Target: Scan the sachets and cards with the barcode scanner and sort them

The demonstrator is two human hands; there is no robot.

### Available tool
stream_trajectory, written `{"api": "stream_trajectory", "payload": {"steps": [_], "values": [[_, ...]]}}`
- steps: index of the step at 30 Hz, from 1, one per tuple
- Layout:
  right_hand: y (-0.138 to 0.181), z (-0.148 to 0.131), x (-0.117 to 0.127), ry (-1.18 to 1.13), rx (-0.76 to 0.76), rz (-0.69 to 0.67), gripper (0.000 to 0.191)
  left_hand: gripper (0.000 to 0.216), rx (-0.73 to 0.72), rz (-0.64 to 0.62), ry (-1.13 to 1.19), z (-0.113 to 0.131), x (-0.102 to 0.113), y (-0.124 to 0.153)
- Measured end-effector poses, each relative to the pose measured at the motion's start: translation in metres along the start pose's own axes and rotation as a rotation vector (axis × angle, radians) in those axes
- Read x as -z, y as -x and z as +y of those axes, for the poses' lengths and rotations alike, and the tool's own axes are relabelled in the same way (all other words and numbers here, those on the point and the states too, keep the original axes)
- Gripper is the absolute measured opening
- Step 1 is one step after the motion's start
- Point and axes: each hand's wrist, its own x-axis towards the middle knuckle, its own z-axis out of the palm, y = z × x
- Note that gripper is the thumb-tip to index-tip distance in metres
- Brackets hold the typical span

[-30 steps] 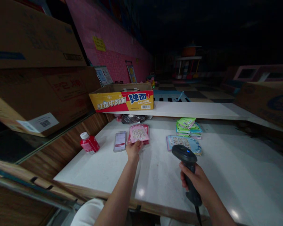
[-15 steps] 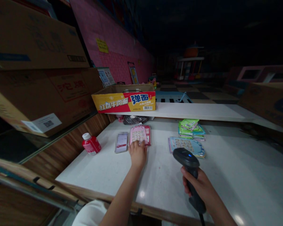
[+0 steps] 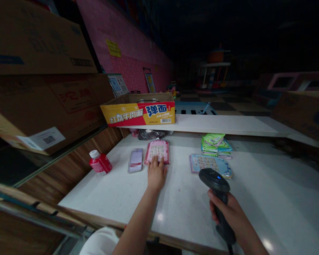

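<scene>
My left hand [image 3: 156, 173] lies with fingers stretched out, its fingertips on the near edge of a stack of pink packets [image 3: 158, 148] printed with a grid of small pictures. Just left of that stack is a phone [image 3: 135, 160] with a lit screen. My right hand [image 3: 225, 210] is wrapped round the handle of a black barcode scanner [image 3: 214, 180], which shows a small blue light. Beyond the scanner's head lies a pile of light-blue packets [image 3: 211, 163], partly hidden by it. Behind that sits a heap of green packets [image 3: 215, 144].
A red bottle with a white cap [image 3: 100, 163] stands at the counter's left. Large cardboard boxes [image 3: 42, 109] are stacked on the left. A yellow and red open carton [image 3: 140, 113] rests on the raised shelf [image 3: 215, 124]. Another box [image 3: 305, 109] is at far right.
My left hand's fingers have straightened, and the pink packets now lie neater in one stack. The scanner in my right hand has shifted slightly to the right in view.
</scene>
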Motion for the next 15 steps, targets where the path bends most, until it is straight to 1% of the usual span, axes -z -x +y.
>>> {"api": "stream_trajectory", "payload": {"steps": [4,7,9,11,13,15], "values": [[0.002,-0.002,0.007,-0.026,0.022,0.057,0.048,0.042,-0.033,0.074,0.057,0.002,0.006,0.001],[0.003,-0.006,0.017,-0.032,0.011,0.090,0.048,0.035,-0.088,0.091,0.149,0.018,0.009,-0.003],[0.003,-0.009,0.024,-0.043,0.023,0.131,0.049,0.031,-0.120,0.047,0.247,0.037,0.006,-0.009],[0.003,-0.012,0.031,-0.057,0.044,0.175,0.048,0.027,-0.109,-0.039,0.371,0.061,-0.004,-0.019],[0.004,-0.014,0.036,-0.061,0.052,0.193,0.047,0.023,-0.018,-0.145,0.489,0.086,-0.016,-0.031],[0.005,-0.015,0.042,-0.057,0.053,0.190,0.047,0.019,0.102,-0.195,0.558,0.108,-0.028,-0.044]]}}
